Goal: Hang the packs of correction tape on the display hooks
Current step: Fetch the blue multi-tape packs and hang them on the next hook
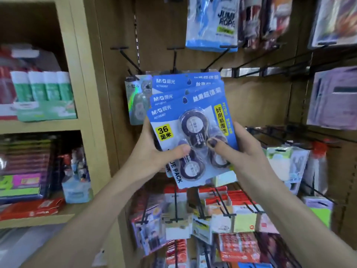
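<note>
Both hands, left hand [154, 151] and right hand [245, 151], pinch the fanned blue cardboard correction tape packs [189, 117] upright, hang-holes up, rear packs mostly hidden.

fanned stack of blue card correction-tape packs [190, 120] before brown slotted display wall [257, 105] | black wire display hooks [174, 59] above stack | wooden shelf unit [81, 78] left | white-green glue sticks [41, 86] on its shelf

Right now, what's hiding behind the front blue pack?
Behind the front pack, held by both hands, more blue packs peek out above it. A silvery pack hangs behind on the left. How many are stacked is covered.
</note>
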Tool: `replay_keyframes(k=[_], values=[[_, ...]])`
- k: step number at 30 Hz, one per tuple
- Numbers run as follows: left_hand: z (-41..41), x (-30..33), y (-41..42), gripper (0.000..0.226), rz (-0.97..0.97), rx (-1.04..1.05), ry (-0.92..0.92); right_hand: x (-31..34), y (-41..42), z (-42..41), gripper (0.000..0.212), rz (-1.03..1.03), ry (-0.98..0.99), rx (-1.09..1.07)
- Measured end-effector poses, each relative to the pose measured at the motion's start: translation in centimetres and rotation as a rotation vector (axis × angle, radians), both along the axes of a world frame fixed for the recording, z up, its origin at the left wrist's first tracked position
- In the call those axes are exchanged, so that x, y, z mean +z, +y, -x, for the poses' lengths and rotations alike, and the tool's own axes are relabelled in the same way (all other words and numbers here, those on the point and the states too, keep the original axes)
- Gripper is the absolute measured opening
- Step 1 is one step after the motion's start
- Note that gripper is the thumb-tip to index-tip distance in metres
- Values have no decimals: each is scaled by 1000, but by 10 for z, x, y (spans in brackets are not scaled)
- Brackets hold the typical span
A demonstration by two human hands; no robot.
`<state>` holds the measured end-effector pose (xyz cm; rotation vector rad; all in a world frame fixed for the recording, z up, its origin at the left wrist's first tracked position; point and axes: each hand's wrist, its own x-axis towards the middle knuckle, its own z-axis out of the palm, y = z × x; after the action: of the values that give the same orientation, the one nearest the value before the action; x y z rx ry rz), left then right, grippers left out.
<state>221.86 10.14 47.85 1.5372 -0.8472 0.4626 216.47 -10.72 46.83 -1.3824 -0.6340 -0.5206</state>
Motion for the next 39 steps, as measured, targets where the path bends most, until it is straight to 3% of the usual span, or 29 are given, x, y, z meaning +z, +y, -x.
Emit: replay_keyframes(k=[5, 14, 28, 33, 39], values=[[-24, 29, 8, 77, 4, 30, 2, 29, 9, -27, 34, 23, 32, 27], [-54, 37, 16, 64, -4, 24, 53, 38, 18, -52, 37, 46, 98, -8], [-55, 37, 18, 69, -32, -6, 44, 30, 22, -50, 27, -1, 53, -67], [-55, 39, 20, 81, -39, -7, 47, 32, 24, -47, 26, -3, 40, -83], [-53, 47, 20, 63, -36, 3, 41, 39, 26, -43, 25, -38, 82, -64]])
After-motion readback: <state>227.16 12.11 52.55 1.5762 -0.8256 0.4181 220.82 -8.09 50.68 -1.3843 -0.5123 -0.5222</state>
